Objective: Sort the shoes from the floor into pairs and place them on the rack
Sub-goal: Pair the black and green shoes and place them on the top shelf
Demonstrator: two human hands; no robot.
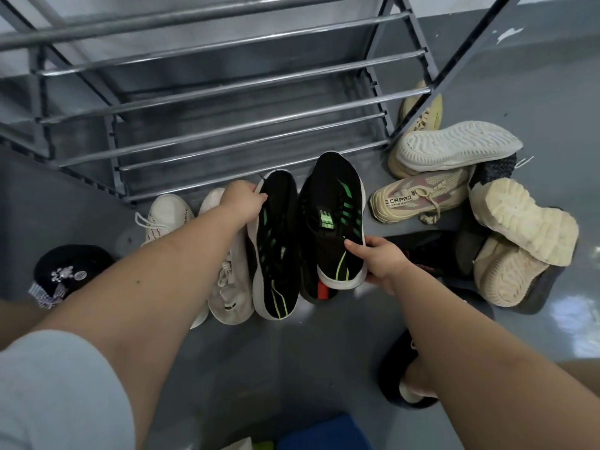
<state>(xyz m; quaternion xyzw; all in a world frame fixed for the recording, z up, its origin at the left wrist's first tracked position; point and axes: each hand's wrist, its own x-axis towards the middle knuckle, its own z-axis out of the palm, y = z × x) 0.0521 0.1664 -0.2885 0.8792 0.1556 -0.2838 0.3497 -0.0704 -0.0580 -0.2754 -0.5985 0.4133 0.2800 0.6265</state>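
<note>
Soft, even daylight fills the scene, a little dim under the rack [227,102], whose metal bars carry pale highlights. A bright glare patch sits on the glossy grey floor [578,319] at the right edge. Wide-angle distortion bends the bars and stretches both forearms, and the light blue sleeve [55,394] at lower left is soft and blurred

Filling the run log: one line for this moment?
left hand grips black-green shoe | right hand grips its mate | rack bare

A grey glossy floor [292,362] carries scattered shoes — white sneakers [167,216], cream sneakers [418,196] — beside a metal rack [227,131].
</note>
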